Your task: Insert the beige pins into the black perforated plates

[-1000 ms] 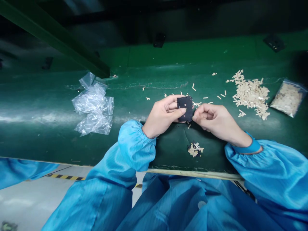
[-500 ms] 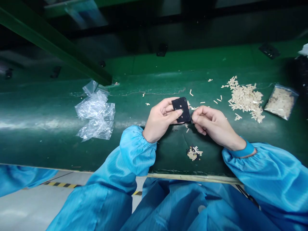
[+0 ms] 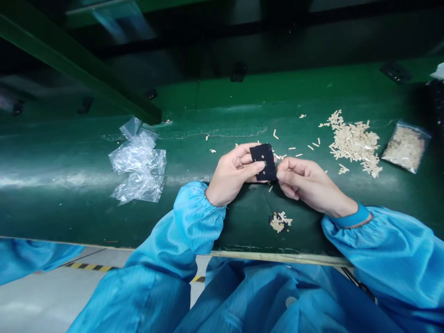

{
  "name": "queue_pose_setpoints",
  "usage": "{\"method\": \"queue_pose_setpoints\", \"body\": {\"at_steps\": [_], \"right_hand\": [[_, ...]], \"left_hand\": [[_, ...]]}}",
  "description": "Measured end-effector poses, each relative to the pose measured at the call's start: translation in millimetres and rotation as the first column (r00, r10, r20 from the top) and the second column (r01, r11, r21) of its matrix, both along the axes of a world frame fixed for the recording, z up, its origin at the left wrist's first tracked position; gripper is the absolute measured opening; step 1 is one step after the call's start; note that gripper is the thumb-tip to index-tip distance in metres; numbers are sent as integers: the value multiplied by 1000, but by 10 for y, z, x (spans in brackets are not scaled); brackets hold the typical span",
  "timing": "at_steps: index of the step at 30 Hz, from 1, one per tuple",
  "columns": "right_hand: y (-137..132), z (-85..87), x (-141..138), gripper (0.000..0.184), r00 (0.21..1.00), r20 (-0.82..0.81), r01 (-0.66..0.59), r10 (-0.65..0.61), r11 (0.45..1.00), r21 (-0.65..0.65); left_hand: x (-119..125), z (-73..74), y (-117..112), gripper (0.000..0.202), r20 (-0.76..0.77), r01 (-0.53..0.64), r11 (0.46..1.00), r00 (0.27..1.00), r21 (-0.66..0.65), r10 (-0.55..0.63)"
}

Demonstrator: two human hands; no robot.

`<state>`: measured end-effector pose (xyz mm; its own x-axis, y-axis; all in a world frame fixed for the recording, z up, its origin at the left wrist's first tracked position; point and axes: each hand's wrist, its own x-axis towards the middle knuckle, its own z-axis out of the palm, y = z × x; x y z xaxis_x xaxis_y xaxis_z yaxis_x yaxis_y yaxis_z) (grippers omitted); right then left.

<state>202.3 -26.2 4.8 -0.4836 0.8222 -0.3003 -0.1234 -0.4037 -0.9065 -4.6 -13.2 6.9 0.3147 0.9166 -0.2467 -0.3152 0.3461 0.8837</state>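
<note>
My left hand [image 3: 236, 173] grips a flat black rectangular plate [image 3: 266, 152] with a few small cut-outs, the thumb pressed on its face and the fingers behind it. Up against the plate's right edge is my right hand [image 3: 301, 182], thumb and forefinger pinched together. Whatever lies in that pinch, if anything, is hidden by the fingertips. Below the hands a small heap of pale strips [image 3: 279, 222] lies on the green table [image 3: 194, 222]. A few loose strips lie just behind the plate.
On the right is a big pile of pale strips [image 3: 357, 145], beside a clear zip bag [image 3: 405, 147] filled with similar pieces. Crumpled clear plastic bags [image 3: 138, 162] lie on the left. A green post [image 3: 104, 78] slants down to the table behind them. Another person's blue sleeve [image 3: 38, 259] shows at far left.
The plate has shifted slightly right and down and sits a little straighter in my left hand. My right hand stays pinched at its edge, moved slightly down.
</note>
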Motion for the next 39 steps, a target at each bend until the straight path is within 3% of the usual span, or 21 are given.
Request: {"method": "queue_pose_setpoints", "body": {"at_steps": [9, 15, 20, 24, 32, 39], "right_hand": [[-7, -4, -35, 24, 997, -38, 68, -68, 998, 5], [-18, -6, -65, 19, 965, -258, 24, -46, 996, -89], [51, -2, -52, 18, 957, -161, 232, -240, 971, -64], [91, 5, -16, 22, 936, -62, 346, -346, 938, -9], [84, 1, -12, 29, 963, -79, 251, -259, 963, -95], [67, 17, 0, 25, 972, -72, 224, -225, 974, -23]], "left_hand": [[39, 36, -9, 43, 76, -15, 998, 997, -65, 20], [85, 12, -39, 43, 102, -16, 997, 995, -78, 24], [84, -9, -8, 29, 96, -174, 983, 979, -59, 179], [84, 7, -10, 36, 28, -241, 969, 970, -50, 243], [108, 5, -34, 45, -30, -221, 975, 975, -27, 220], [105, 12, -40, 46, -39, -191, 981, 981, -26, 190]]}}
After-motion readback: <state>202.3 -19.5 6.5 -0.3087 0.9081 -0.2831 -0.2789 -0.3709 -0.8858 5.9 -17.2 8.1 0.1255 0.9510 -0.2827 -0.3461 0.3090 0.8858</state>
